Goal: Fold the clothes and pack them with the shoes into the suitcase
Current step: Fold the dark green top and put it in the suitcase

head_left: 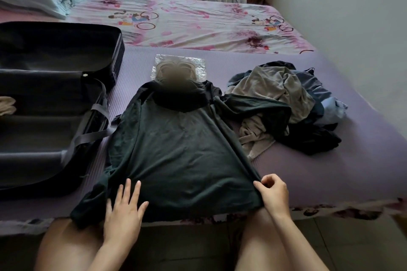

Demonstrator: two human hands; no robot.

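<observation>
Open suitcase [55, 99] is lying just left of the dark green shirt [176, 156]; a clothes pile [286, 103] is crowding its right sleeve. Shirt is lying flat on the purple mat [330, 171], collar pointing away; left hand [123, 211] is pressing it spread-fingered, right hand [273, 196] is pinching the hem corner.

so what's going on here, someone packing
A person is folding a dark green shirt spread on the bed's purple mat. Their left grip lies flat on the hem with straight fingers, while the right grip pinches the hem's right corner. The open suitcase sits on the left, and a pile of unfolded clothes lies to the right.
</observation>
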